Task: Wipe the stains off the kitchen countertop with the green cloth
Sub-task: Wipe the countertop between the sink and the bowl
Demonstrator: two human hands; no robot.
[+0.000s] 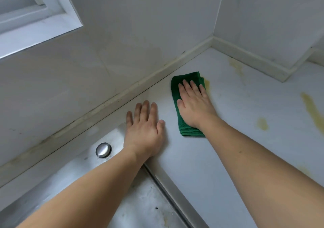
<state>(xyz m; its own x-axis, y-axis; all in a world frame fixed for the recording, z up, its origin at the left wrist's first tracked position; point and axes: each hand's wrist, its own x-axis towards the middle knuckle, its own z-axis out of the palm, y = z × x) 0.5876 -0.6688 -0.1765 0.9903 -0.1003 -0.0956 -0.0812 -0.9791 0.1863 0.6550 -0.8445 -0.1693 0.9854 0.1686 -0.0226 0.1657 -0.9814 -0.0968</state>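
A folded green cloth (175, 94) lies flat on the pale grey countertop (228, 140), close to the back wall. My right hand (194, 105) presses down on it, palm flat, fingers spread toward the wall. Next to the cloth's far right corner shows a small yellow stain (207, 83). More yellow stains mark the counter: a faint streak near the corner (237, 68), a long smear at the right edge (313, 110) and a small blot (262, 124). My left hand (144, 127) rests flat on the bare counter, left of the cloth, holding nothing.
A steel sink (140, 206) lies at the lower left, with a round metal cap (103, 150) on its rim. The white upstand (122, 94) runs along the tiled wall to a corner at the upper right. A window frame (40, 29) sits at the upper left.
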